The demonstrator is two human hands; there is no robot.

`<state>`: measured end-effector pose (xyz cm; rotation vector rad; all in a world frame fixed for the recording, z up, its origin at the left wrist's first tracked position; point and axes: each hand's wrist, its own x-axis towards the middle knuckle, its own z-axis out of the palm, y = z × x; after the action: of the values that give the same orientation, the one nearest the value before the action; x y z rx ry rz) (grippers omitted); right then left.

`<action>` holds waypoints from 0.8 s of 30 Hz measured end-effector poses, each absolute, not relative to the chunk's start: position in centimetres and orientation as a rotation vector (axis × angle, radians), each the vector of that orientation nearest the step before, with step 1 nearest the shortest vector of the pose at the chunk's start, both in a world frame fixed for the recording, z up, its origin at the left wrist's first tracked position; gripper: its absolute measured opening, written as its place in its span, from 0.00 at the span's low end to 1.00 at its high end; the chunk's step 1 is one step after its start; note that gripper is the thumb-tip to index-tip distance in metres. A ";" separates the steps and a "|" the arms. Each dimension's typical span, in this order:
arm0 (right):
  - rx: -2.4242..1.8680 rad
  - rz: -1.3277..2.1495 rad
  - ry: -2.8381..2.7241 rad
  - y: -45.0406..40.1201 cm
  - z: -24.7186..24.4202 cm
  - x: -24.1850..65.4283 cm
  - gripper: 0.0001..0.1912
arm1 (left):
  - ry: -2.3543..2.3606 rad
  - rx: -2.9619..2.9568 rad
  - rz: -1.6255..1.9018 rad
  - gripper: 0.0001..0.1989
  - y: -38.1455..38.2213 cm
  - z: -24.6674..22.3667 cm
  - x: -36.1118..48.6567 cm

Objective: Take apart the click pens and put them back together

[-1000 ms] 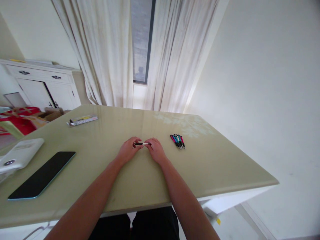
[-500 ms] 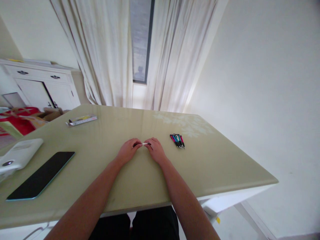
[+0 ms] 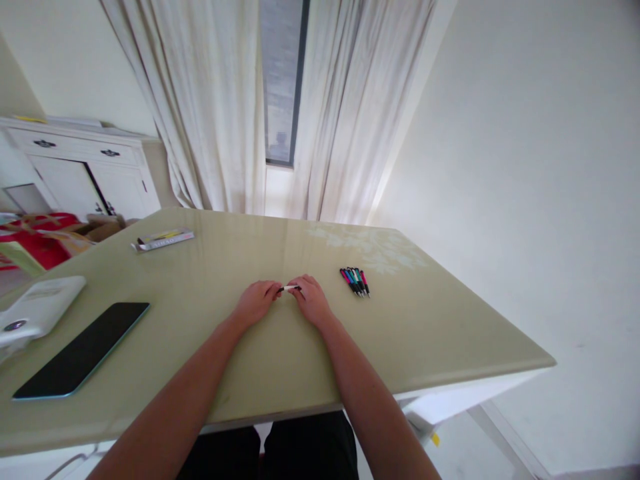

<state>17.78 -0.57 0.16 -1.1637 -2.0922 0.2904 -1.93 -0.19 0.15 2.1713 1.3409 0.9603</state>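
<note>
A white pen with black ends point(image 3: 289, 288) lies level between my two hands, just over the table near its middle. My left hand point(image 3: 256, 301) pinches the pen's left end, its fingers closed. The other end sits in the closed fingers of my right hand point(image 3: 311, 298). Part of each end is hidden by the fingers. To the right of my right hand, a row of several pens point(image 3: 355, 283) with pink, blue, green and white barrels lies side by side.
The pale green table point(image 3: 440, 320) reaches to the curtains. On its left lie a dark tablet-like slab point(image 3: 85, 350), a white device point(image 3: 43, 307) and an open narrow box point(image 3: 164, 240). Red bags point(image 3: 43, 243) stand beyond the left edge, before a white cabinet point(image 3: 90, 167).
My left fingers have shifted slightly along the pen, so more of its white barrel and black left part shows. My right hand and the row of pens stay put.
</note>
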 end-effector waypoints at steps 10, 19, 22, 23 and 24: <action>-1.192 0.284 -2.049 -0.3 -0.1 17.9 0.06 | 1.312 2.270 1.000 0.15 0.2 -0.5 -2.0; -1.206 0.295 -1.944 0.0 -0.2 18.3 0.05 | 1.812 2.146 0.901 0.15 -0.1 0.0 -2.0; -1.252 0.299 -1.880 0.0 0.0 18.3 0.06 | 1.918 2.037 0.940 0.15 -0.2 0.2 -2.1; -1.292 0.286 -1.859 -0.1 0.1 18.4 0.06 | 1.933 2.009 0.950 0.14 -0.2 0.3 -2.1; -1.353 0.261 -1.836 -0.1 0.1 18.6 0.07 | 1.932 1.990 0.960 0.14 -0.2 0.4 -2.1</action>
<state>18.56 -0.08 0.14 -1.3525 -1.8361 0.2610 -2.08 -0.22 0.37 1.9905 1.9321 0.9602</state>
